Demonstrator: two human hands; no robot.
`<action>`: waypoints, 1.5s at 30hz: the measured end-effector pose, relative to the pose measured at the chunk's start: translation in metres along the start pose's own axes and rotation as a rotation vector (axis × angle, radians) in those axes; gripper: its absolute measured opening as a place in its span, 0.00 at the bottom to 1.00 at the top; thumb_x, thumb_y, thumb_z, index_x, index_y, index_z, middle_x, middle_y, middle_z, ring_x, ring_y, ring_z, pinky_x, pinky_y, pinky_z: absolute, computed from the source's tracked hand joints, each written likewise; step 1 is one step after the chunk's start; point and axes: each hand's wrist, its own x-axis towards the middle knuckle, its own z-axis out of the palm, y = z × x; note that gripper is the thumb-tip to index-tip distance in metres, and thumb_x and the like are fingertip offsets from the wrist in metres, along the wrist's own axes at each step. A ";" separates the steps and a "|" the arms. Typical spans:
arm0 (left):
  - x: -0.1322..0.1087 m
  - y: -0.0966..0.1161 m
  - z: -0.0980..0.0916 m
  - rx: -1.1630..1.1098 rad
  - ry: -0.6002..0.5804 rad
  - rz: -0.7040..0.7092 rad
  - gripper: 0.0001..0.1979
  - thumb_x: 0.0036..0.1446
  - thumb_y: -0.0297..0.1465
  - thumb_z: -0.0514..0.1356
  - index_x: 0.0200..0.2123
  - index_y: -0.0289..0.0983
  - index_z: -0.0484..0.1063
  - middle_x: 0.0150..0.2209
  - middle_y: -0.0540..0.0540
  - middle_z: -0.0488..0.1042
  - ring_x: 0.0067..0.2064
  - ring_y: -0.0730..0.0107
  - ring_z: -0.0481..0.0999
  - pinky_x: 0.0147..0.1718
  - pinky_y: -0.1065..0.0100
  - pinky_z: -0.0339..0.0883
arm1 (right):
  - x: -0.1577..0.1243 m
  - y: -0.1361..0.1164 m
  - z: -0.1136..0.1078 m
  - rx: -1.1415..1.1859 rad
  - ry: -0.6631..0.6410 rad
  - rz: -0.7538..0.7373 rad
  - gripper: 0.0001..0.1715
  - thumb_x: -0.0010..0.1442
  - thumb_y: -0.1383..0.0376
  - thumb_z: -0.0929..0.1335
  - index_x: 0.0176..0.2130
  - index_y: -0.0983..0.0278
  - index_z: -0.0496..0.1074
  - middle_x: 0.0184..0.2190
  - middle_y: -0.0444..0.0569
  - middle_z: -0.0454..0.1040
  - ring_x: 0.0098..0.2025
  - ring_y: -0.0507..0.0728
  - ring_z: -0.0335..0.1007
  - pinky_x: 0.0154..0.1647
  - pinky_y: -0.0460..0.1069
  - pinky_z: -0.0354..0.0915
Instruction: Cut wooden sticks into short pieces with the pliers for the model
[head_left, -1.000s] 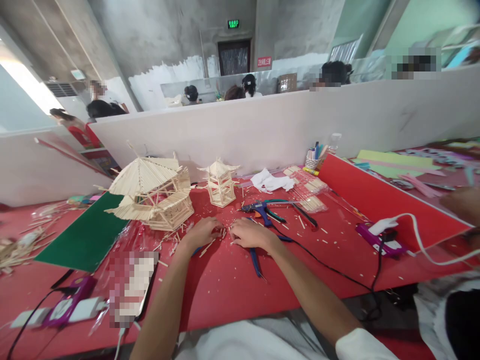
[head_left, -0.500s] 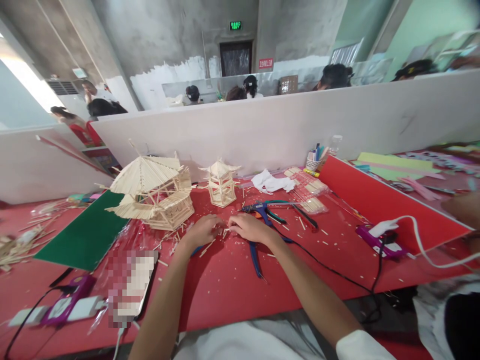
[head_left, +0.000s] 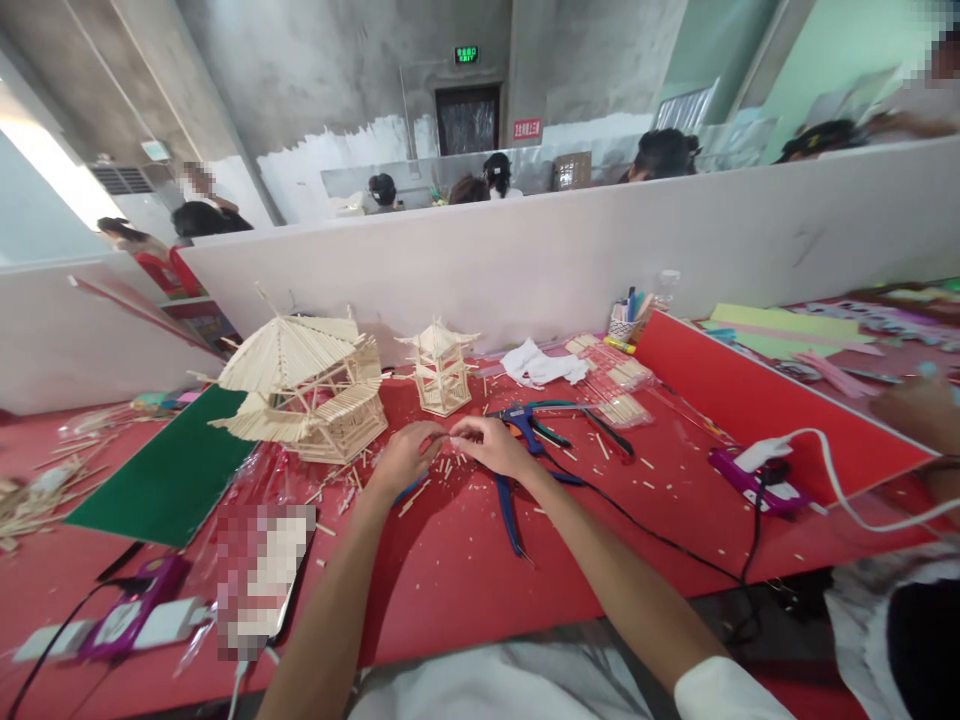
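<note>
Both bare hands meet over the middle of the red table, the left hand and the right hand bent inward with curled fingers, their fingertips touching or nearly so — whether a small piece is pinched between them is too small to tell. Loose bits of stick lie scattered on the table just below the fingers, and a blue object shows partly from under the left hand. The small stick pavilion stands upright just beyond the hands, while the large stick pavilion stands to its left, near the left hand, with a green board beside it. Close to the right hand lies a blue glue gun, partly hidden by that hand, its black cable running off to the right; blue-handled pliers lie just under the right wrist. Farther back are a crumpled white cloth and sticks in clear plastic, with a red board leaning at the right. A phone lies near the left forearm — a white partition closes off the far side
</note>
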 end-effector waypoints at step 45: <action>0.001 -0.003 -0.003 -0.035 0.040 -0.165 0.09 0.61 0.30 0.58 0.40 0.39 0.79 0.40 0.44 0.81 0.41 0.64 0.79 0.43 0.66 0.69 | 0.003 0.012 0.006 0.054 0.036 0.017 0.11 0.59 0.62 0.69 0.39 0.65 0.79 0.37 0.51 0.81 0.39 0.57 0.77 0.41 0.49 0.68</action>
